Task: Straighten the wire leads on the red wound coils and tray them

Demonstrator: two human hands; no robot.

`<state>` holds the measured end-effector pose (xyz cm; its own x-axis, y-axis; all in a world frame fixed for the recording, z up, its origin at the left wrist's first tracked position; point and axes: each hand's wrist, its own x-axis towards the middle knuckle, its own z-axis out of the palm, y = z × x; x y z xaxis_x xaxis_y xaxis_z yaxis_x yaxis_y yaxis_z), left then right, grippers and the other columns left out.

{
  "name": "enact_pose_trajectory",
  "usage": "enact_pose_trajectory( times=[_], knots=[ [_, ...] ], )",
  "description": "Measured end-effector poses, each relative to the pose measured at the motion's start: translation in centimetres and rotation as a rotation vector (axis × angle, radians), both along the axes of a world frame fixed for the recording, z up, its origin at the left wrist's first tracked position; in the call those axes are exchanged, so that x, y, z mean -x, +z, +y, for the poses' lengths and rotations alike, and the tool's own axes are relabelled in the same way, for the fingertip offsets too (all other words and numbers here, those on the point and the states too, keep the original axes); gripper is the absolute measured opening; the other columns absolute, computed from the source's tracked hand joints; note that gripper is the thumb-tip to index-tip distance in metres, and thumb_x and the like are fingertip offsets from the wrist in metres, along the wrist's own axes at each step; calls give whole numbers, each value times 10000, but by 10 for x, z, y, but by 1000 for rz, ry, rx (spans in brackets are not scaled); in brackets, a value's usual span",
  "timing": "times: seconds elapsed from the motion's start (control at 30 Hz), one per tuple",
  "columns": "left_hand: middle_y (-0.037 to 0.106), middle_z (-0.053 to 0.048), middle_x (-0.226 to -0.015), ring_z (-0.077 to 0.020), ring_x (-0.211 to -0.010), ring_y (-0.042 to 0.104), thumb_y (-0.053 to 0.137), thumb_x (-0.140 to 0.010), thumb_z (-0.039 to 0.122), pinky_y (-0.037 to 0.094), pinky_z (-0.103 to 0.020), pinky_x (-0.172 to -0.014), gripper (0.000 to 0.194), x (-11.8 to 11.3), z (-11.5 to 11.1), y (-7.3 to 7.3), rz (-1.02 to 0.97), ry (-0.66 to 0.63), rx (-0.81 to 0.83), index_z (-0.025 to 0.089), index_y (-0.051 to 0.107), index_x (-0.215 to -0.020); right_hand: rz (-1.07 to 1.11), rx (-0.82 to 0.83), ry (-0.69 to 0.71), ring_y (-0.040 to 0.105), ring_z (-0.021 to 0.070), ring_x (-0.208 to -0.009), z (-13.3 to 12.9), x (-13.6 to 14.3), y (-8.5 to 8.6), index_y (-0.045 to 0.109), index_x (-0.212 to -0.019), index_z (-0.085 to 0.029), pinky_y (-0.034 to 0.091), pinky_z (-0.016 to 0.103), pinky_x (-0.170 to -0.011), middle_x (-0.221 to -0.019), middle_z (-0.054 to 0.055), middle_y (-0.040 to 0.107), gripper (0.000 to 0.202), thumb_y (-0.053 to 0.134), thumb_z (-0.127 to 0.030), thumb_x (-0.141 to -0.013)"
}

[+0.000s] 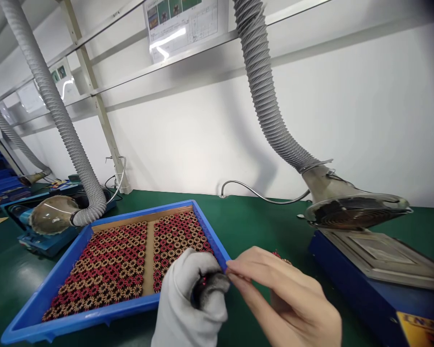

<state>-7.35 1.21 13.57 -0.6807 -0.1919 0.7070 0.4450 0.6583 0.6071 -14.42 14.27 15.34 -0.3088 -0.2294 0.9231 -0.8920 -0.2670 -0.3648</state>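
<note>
My left hand (195, 301), in a white glove smudged grey at the fingertips, is curled in front of the tray's near right corner. A small dark part with red bits (201, 284) shows inside its closed fingers, mostly hidden by the glove. My bare right hand (285, 299) touches the left fingertips, thumb and forefinger pinched together. Whatever lies in that pinch is too small to make out. Behind the left hand, the blue tray (104, 315) holds rows of small flower-shaped wound coil cores (108, 262), red and copper coloured, in two blocks.
A blue machine with a metal plate (379, 253) stands at the right under a fume hood (358, 209) on a grey hose (264, 86). Another hood (54, 214) hangs left of the tray. Some reddish pieces (280, 257) lie behind my right hand on the green table (267, 221).
</note>
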Motion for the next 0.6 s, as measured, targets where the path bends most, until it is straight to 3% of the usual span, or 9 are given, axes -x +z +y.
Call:
enact_pose_trajectory(
  times=[0.1,0.2,0.27,0.33,0.4,0.43,0.57,0.6],
  knots=[
    [552,16,-656,-131,-593,509,469,-662,-10,421,-244,-595,288,-1,-1,3,33,63,181,228,549,-803,108,-53,-66,601,149,-619,1,2,0,645,-956,-192,495,269,-545,-716,41,673,312,565,39,-762],
    [500,1,-657,-135,-570,475,451,-656,28,390,-257,-554,250,-4,0,9,66,199,427,217,530,-801,159,-139,-124,557,138,-604,1,1,-1,598,-853,-177,469,264,-552,-668,30,635,195,527,-4,-801],
    [506,-17,-664,-147,-570,468,452,-677,62,382,-270,-547,221,-6,1,12,115,291,602,210,538,-817,-51,-215,-86,497,120,-549,0,-2,-3,528,-710,-186,414,246,-504,-600,4,555,177,483,-104,-860],
    [513,-25,-661,-154,-567,468,463,-688,84,384,-275,-542,235,-8,2,14,176,331,711,207,555,-866,-428,-288,111,448,109,-493,-2,-3,-5,452,-626,-195,375,229,-456,-534,-23,462,299,425,-257,-918],
    [506,-20,-650,-153,-564,472,473,-693,85,386,-269,-537,231,-9,3,13,187,334,698,208,566,-865,-684,-245,333,429,105,-456,-3,-2,-7,426,-598,-199,368,221,-431,-490,-39,413,378,394,-371,-933],
    [501,-15,-646,-150,-565,477,471,-696,79,390,-265,-539,220,-8,3,13,164,320,648,210,569,-844,-704,-191,368,437,107,-454,-2,-1,-8,446,-597,-196,374,223,-433,-484,-37,421,381,409,-379,-929],
    [506,11,-650,-121,-570,501,462,-674,17,408,-229,-549,253,-5,0,9,42,119,349,220,550,-797,-286,-65,166,558,131,-550,1,5,-6,647,-759,-202,432,240,-501,-594,2,602,154,548,-119,-843],
    [513,14,-652,-117,-573,503,453,-660,2,414,-222,-554,273,-4,0,9,38,69,287,219,540,-801,-178,-79,157,581,138,-578,1,5,-5,669,-839,-218,454,246,-518,-630,4,634,206,555,-49,-814]
  ],
)
